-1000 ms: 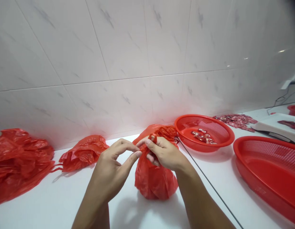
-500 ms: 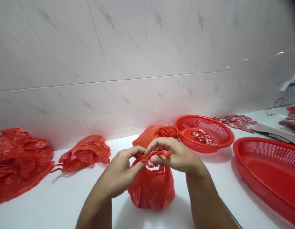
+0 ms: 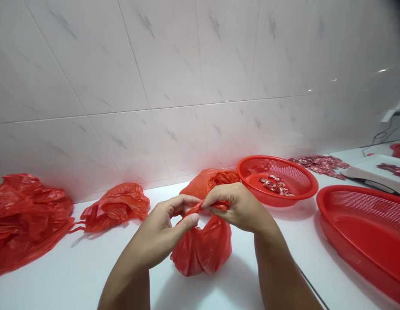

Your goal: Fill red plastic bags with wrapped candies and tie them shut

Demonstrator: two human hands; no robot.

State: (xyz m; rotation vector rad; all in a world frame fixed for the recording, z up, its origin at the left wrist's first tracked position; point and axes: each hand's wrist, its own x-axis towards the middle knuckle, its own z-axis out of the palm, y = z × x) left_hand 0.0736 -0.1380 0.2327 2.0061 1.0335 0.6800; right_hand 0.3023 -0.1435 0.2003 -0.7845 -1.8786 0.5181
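A filled red plastic bag [image 3: 201,249] stands on the white counter [image 3: 73,267] in front of me. My left hand [image 3: 161,232] pinches one twisted handle of the bag between thumb and fingers. My right hand [image 3: 238,206] grips the other handle, fingers curled round it. The two handles are drawn taut between my hands above the bag's bulging body. What the bag contains is hidden.
Another red bag [image 3: 215,178] lies just behind. Crumpled red bags [image 3: 114,206] and a larger heap [image 3: 25,219] lie at the left by the tiled wall. A round red basket [image 3: 277,189] holds a few wrapped sweets; a big red basket [image 3: 364,232] and a white scale [image 3: 374,172] stand right.
My hands have pulled the bag's handles apart and tight. The bag has shifted a little left and tilted. Another person's hand seen at the scale half a second ago is gone.
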